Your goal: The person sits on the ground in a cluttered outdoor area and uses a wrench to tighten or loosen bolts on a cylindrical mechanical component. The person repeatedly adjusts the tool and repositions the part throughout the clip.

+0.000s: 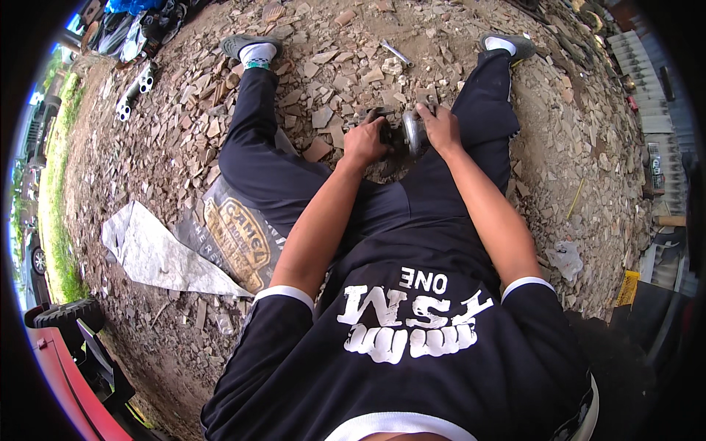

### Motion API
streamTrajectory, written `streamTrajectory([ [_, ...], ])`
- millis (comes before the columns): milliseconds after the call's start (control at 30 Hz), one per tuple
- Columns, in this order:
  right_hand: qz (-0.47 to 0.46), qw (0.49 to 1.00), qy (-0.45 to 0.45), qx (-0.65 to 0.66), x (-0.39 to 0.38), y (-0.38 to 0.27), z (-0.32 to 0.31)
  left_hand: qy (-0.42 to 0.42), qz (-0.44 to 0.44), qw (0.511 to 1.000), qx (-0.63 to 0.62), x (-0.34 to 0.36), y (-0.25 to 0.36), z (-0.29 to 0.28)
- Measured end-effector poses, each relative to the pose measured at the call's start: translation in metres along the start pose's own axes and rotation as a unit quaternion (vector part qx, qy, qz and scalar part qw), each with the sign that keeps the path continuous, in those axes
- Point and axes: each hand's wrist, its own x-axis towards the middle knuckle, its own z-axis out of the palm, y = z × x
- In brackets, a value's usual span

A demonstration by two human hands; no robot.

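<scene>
Seated on rubble, left hand (365,140) and right hand (440,126) both clamp a small grinder (403,134); next move likely needs steady downward pressure.

between our left hand (365,140) and right hand (440,126) a small dark and silvery tool (403,135) is mostly covered, too hidden to identify. at nine o'clock a printed sack (234,237) slips under our leg, and at seven o'clock a tyre (65,314) is cut by the rim.
</scene>
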Motion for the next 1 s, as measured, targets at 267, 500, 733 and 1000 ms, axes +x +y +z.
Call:
streamTrajectory([
  [267, -0.117, 0.936, -0.107, -0.314, -0.018, -0.027, 0.02, -0.027, -0.024, 0.999, 0.009, 0.002, 0.003, -0.005],
  [500, -0.179, 0.911, -0.118, -0.354, -0.014, -0.028, 0.029, -0.003, -0.015, 1.0, 0.0, 0.002, -0.001, 0.001],
  [733, -0.207, 0.905, -0.124, -0.351, -0.01, -0.021, 0.034, -0.009, -0.011, 1.0, -0.013, -0.001, 0.003, -0.007],
  [1000, -0.224, 0.9, -0.119, -0.354, -0.007, -0.016, 0.036, -0.031, -0.052, 0.998, 0.009, 0.005, -0.001, -0.004],
])
